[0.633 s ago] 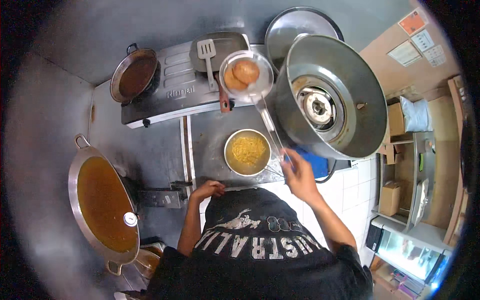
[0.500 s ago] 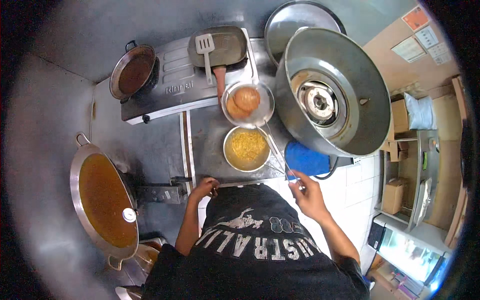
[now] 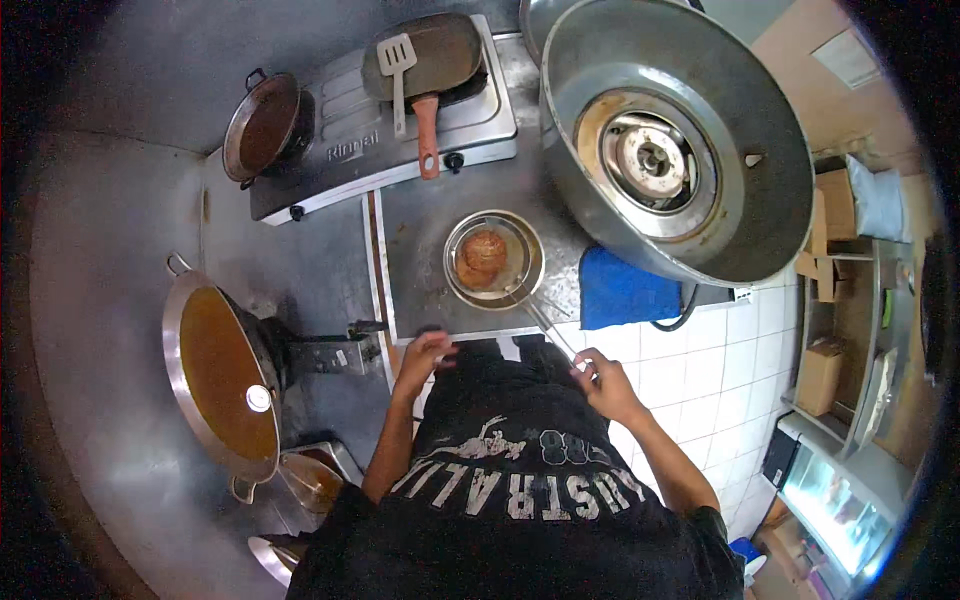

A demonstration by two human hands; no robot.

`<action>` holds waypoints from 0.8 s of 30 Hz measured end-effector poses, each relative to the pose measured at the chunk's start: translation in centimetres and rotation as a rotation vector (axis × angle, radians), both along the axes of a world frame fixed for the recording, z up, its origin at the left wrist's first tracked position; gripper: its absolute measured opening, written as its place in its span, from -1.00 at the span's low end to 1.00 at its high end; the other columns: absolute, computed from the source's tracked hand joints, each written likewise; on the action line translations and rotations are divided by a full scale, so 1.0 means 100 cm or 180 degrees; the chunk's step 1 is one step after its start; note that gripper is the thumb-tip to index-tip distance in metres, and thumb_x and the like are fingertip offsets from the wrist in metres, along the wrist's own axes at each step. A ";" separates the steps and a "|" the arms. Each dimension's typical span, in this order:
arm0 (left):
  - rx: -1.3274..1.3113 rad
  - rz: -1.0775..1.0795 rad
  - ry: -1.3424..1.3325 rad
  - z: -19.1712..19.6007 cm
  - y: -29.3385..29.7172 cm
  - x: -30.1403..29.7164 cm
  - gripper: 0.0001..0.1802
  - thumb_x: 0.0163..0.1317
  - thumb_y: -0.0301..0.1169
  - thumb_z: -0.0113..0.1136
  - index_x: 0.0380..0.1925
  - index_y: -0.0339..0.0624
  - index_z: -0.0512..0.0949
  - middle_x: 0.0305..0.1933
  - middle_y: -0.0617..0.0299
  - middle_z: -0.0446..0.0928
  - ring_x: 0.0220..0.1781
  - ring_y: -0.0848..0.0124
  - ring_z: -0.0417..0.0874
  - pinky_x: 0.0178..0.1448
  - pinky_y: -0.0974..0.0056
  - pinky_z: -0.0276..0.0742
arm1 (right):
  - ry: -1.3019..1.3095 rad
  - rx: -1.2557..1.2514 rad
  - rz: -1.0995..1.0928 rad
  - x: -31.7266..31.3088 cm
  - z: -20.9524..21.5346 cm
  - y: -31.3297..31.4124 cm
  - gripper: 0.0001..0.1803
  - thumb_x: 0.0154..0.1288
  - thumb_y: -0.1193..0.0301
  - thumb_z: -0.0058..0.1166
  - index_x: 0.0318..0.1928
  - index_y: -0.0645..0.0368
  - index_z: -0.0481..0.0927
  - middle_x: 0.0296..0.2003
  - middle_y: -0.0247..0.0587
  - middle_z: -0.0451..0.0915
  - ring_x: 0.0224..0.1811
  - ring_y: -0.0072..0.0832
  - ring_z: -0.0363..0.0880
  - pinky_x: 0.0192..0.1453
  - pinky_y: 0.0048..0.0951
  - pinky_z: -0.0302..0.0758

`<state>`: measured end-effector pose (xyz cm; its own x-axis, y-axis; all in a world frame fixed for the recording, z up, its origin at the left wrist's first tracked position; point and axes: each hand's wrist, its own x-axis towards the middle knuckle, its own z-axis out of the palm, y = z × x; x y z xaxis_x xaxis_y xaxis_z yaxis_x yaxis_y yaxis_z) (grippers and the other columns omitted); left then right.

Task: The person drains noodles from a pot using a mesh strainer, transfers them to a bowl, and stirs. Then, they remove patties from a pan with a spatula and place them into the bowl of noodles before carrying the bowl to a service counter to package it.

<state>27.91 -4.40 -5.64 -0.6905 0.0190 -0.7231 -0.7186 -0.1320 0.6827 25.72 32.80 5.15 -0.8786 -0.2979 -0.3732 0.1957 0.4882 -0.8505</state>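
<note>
My right hand (image 3: pixel 597 382) grips the end of a long-handled strainer (image 3: pixel 527 278). Its basket rests in or just over a round metal bowl (image 3: pixel 540 262) on the steel counter, which of the two I cannot tell. Inside the basket lie browned round pieces of food (image 3: pixel 483 258), overlapping one another. The basket and this food hide what the bowl holds. By the counter's front edge, my left hand (image 3: pixel 428 352) is empty, with its fingers loosely bent and apart.
A stove (image 3: pixel 340 160) at the back carries a dark pan (image 3: pixel 450 45) with a spatula (image 3: pixel 397 75) and a small wok (image 3: pixel 262 125). A large wok of brownish liquid (image 3: pixel 225 370) stands left. At right are a big metal drum (image 3: pixel 740 90) and a blue cloth (image 3: pixel 625 290).
The strainer with the browned food has come nearer, from behind the bowl to right over it, covering the yellow bits inside. My left hand has risen slightly and its fingers have loosened.
</note>
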 end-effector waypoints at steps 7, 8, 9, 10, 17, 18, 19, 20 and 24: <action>0.0435 0.0660 0.0575 0.007 0.038 -0.066 -0.55 0.36 -0.48 0.02 0.22 -0.34 0.27 0.08 0.06 0.45 0.15 0.23 0.52 0.25 0.16 0.50 | 0.0037 0.0037 -0.0103 0.001 -0.004 -0.002 -0.82 0.30 0.47 0.08 -0.13 0.17 0.40 -0.70 -0.11 0.44 -0.73 -0.30 0.36 -0.57 -0.30 0.25; 0.0429 0.0696 0.0621 0.013 0.043 -0.075 -0.57 0.34 -0.49 0.04 0.19 -0.34 0.27 0.02 0.08 0.48 0.09 0.24 0.56 0.18 0.15 0.56 | 0.0056 0.0046 -0.0121 0.001 -0.002 -0.003 -0.82 0.30 0.47 0.08 -0.13 0.17 0.40 -0.70 -0.11 0.44 -0.73 -0.30 0.36 -0.57 -0.30 0.25; 0.0445 0.0677 0.0638 0.010 0.043 -0.081 -0.57 0.34 -0.49 0.04 0.19 -0.34 0.27 0.02 0.08 0.48 0.09 0.24 0.56 0.18 0.15 0.56 | -0.0017 0.0099 -0.0165 0.000 0.001 -0.004 -0.82 0.30 0.49 0.07 -0.13 0.17 0.40 -0.70 -0.10 0.45 -0.72 -0.29 0.37 -0.57 -0.30 0.25; 0.0337 0.0719 0.0597 0.006 0.043 -0.087 -0.61 0.33 -0.49 0.06 0.13 -0.33 0.30 -0.03 0.08 0.49 0.04 0.26 0.58 0.13 0.15 0.60 | -0.0090 0.0155 -0.0211 -0.001 0.003 -0.004 -0.83 0.29 0.51 0.06 -0.13 0.18 0.40 -0.69 -0.09 0.45 -0.72 -0.28 0.38 -0.57 -0.30 0.25; 0.0214 0.0618 0.0532 -0.003 0.044 -0.103 -0.82 0.28 -0.46 0.12 -0.22 -0.18 0.32 -0.23 0.14 0.49 -0.13 0.29 0.63 -0.06 0.07 0.71 | -0.0143 0.0340 -0.0381 0.009 0.013 -0.009 -0.83 0.28 0.55 0.02 -0.12 0.21 0.41 -0.66 -0.04 0.49 -0.69 -0.29 0.45 -0.55 -0.27 0.29; 0.0230 0.0612 0.0542 -0.003 0.044 -0.106 -0.82 0.28 -0.46 0.13 -0.23 -0.16 0.31 -0.25 0.14 0.50 -0.19 0.30 0.64 -0.13 0.08 0.74 | -0.0125 0.0275 -0.0444 0.011 0.016 -0.010 -0.83 0.28 0.54 0.03 -0.12 0.21 0.41 -0.66 -0.04 0.49 -0.69 -0.31 0.45 -0.54 -0.28 0.29; 0.0254 0.0595 0.0544 -0.004 0.043 -0.109 -0.82 0.28 -0.46 0.13 -0.23 -0.16 0.31 -0.25 0.14 0.50 -0.19 0.30 0.64 -0.13 0.08 0.74 | -0.0104 0.0208 -0.0505 0.013 0.018 -0.011 -0.83 0.28 0.54 0.03 -0.12 0.21 0.41 -0.66 -0.04 0.50 -0.68 -0.32 0.44 -0.54 -0.28 0.29; 0.0209 0.0500 0.0494 0.000 0.042 -0.114 -0.84 0.27 -0.50 0.08 -0.22 -0.18 0.30 -0.28 0.13 0.49 -0.21 0.29 0.63 -0.17 0.08 0.74 | -0.0099 0.0225 -0.0530 0.015 0.018 -0.012 -0.83 0.28 0.54 0.03 -0.12 0.21 0.41 -0.66 -0.04 0.50 -0.68 -0.32 0.44 -0.54 -0.28 0.29; -0.0026 0.0163 0.0660 0.012 0.035 -0.122 -0.81 0.24 -0.53 0.06 -0.19 -0.21 0.28 -0.31 0.09 0.48 -0.27 0.27 0.61 -0.23 0.06 0.75 | -0.0113 0.0372 -0.0558 0.025 0.021 -0.016 -0.84 0.27 0.54 0.04 -0.15 0.21 0.43 -0.65 -0.06 0.51 -0.68 -0.39 0.43 -0.53 -0.33 0.30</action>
